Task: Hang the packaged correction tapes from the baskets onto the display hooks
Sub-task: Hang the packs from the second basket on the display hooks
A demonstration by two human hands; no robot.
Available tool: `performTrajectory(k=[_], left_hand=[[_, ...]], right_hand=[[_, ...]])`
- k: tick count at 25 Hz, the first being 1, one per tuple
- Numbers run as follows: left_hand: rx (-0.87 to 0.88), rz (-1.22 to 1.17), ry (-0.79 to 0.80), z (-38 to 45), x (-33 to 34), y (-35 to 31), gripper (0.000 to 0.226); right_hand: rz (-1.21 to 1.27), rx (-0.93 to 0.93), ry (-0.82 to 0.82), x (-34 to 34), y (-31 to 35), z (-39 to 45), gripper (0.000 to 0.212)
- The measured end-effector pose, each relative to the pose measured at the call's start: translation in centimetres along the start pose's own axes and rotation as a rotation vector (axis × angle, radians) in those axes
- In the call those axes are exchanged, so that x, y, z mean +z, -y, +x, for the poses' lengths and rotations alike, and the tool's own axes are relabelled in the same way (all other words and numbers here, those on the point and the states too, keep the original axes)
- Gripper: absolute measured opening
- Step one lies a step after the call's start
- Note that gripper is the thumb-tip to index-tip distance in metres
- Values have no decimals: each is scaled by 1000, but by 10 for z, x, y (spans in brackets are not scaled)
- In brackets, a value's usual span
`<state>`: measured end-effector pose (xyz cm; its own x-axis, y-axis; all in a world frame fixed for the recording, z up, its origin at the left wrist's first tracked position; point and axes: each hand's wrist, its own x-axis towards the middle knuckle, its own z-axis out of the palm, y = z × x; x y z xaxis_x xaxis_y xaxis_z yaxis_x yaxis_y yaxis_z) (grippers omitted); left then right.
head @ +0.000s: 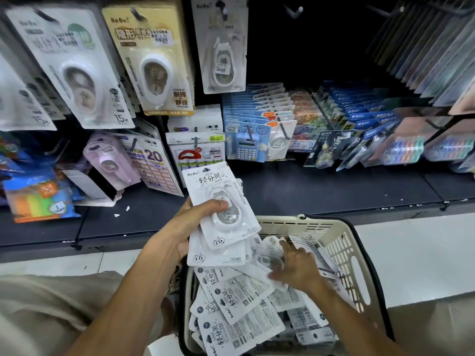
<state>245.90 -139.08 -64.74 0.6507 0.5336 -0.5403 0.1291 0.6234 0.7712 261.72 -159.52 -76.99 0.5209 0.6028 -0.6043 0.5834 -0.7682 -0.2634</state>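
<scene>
My left hand grips a fanned stack of white packaged correction tapes above the near rim of a beige basket, thumb pressed on the top blister. My right hand reaches down into the basket and lies on a loose package; its grip is hidden. Several more white packages lie piled in the basket. One matching package hangs on a display hook at the top centre. An empty hook sticks out to its right.
Other correction tapes hang at the upper left. Blue carded stationery and packs on hooks fill the lower rows. A dark shelf ledge runs below them. Sticky notes sit at left. My knee is at lower left.
</scene>
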Motion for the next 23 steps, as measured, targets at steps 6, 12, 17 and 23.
performTrajectory(k=[6,12,17,23], left_hand=[[129,54,20,-25,26,-38,81],[307,127,88,-56,38,-117,82],[422,149,70,-76,34,-178,85],[559,1,74,-88,19,-186,60]], right_hand=[[-28,-84,107,-6,-5,0,67],[823,-195,106,-31,-6,-24,69],[1245,-431,-51,-122,14,-47,60],[1174,-766,-286,-230,122,-90,31]])
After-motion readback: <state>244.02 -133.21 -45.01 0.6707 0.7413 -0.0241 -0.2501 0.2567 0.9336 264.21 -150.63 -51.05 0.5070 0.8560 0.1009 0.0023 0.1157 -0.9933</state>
